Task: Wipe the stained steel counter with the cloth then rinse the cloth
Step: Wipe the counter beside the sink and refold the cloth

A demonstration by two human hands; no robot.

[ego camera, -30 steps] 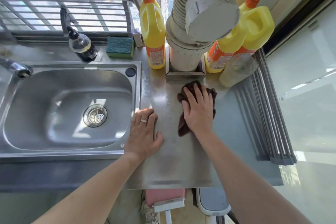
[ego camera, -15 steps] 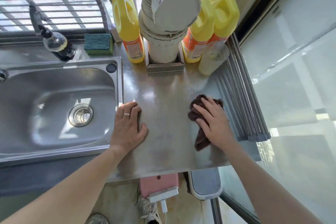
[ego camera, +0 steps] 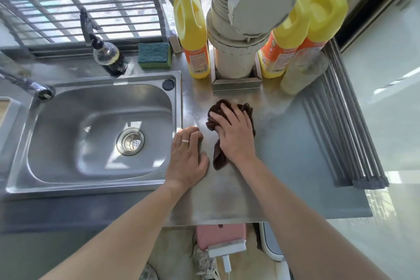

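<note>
A dark brown cloth (ego camera: pixel 218 158) lies bunched on the steel counter (ego camera: pixel 288 143), right of the sink. My right hand (ego camera: pixel 234 134) presses flat on top of the cloth, fingers spread over it. My left hand (ego camera: pixel 188 157) rests palm-down on the counter beside the sink's rim, just left of the cloth, holding nothing; it wears a ring. Faint smears show on the counter near its front edge. The steel sink (ego camera: pixel 45 179) is on the left, with a tap spout (ego camera: pixel 38 90) at its far left corner.
Yellow detergent bottles (ego camera: pixel 193 36) (ego camera: pixel 318 18) flank a white ribbed pipe (ego camera: pixel 234 36) at the back. A green sponge (ego camera: pixel 154 55) and a dark dispenser bottle (ego camera: pixel 109 57) sit behind the sink. A clear bottle (ego camera: pixel 302 70) and a rolled drying rack (ego camera: pixel 350 120) are at the right.
My right hand slid the cloth from the counter's right side back toward the left, close to my left hand. My left hand stayed planted by the sink.
</note>
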